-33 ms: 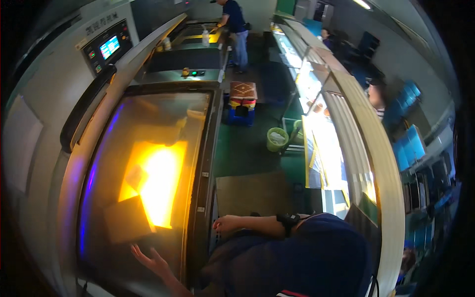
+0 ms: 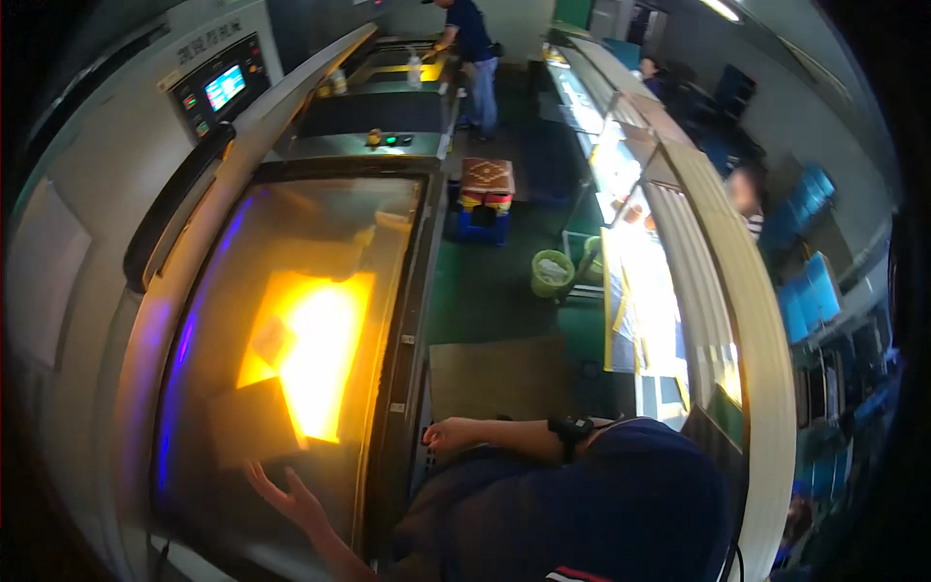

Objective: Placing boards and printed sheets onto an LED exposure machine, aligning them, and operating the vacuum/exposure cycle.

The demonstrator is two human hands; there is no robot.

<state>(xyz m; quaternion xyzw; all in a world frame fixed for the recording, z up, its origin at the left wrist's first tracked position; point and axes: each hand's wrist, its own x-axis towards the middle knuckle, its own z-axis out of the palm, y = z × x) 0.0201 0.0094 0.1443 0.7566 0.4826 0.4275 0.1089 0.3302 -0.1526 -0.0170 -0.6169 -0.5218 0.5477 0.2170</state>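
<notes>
My left hand (image 2: 289, 497) is open, fingers apart, over the lower part of a framed translucent panel (image 2: 223, 514). Its fingertips are by the lower edge of a tan, squarish flat sheet (image 2: 254, 422); I cannot tell whether they touch it. That sheet lies tilted at the corner of a brightly glowing yellow rectangle (image 2: 325, 339), whose glare hides detail. My right hand (image 2: 448, 435) is closed, fingers curled at the panel's dark outer frame (image 2: 396, 407), near small dark knobs or buttons. Whatever its fingers hold, if anything, is hidden. A dark band circles the right forearm.
A long black handle (image 2: 175, 213) and a control box with a lit screen (image 2: 226, 87) are at the left. Beyond are a stool (image 2: 486, 184), a green bin (image 2: 552, 274) and a co-worker (image 2: 470, 58). A bright light table (image 2: 645, 301) runs along the right.
My left hand has moved a little up the panel, bringing its fingertips closer to the tan sheet. My right hand stays at the frame. The whole view has shifted slightly.
</notes>
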